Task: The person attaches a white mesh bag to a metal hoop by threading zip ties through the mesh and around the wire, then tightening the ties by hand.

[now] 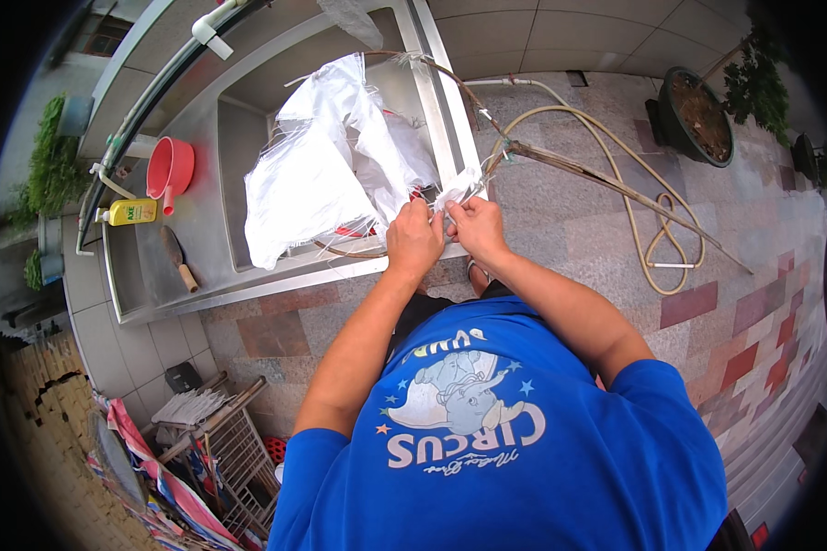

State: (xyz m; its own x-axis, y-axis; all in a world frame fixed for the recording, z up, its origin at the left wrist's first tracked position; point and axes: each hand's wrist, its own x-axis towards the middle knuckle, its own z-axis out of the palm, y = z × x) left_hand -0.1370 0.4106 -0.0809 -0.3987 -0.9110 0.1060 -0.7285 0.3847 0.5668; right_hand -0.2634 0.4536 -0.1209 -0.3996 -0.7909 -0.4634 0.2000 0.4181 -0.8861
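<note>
A white woven plastic sack (308, 188) with frayed edges lies spread across the basin of a metal sink (239, 184). Around it curves a thin bent rod (446, 72), which joins a long wooden pole (606, 179) reaching out to the right. At the sink's front right corner, my left hand (414, 241) is closed, its fingers pinching the sack's gathered edge. Close beside it, my right hand (477, 228) pinches a twisted white strip of the sack (459, 188) near where rod and pole meet. My fingertips partly hide what they grip.
On the sink's left ledge are a red dipper (170, 170), a yellow bottle (132, 212) and a knife (178, 259). A beige hose (639, 248) coils on the paved floor at right, near a potted plant (696, 119). A wooden rack (225, 441) stands at lower left.
</note>
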